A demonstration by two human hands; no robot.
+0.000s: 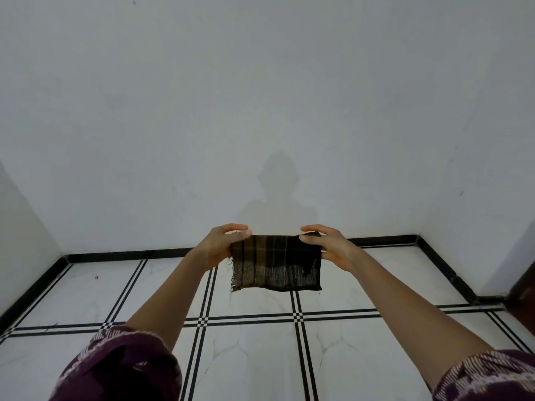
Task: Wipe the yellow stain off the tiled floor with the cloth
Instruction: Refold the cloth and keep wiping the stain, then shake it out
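A dark plaid cloth (pixel 276 263) with brown and black stripes hangs in the air in front of me, folded over, stretched between both hands. My left hand (pixel 223 247) pinches its top left corner and my right hand (pixel 330 247) pinches its top right corner. Both arms reach forward at about chest height above the white tiled floor (pixel 252 357). I see no yellow stain on the visible tiles; the cloth hides part of the floor behind it.
White marble-look tiles with black double lines cover the floor. A black skirting (pixel 127 255) runs along plain white walls (pixel 260 111) ahead and on both sides. A tiny red speck (pixel 96 277) lies at the far left. A dark brown object (pixel 524 293) shows at the right edge.
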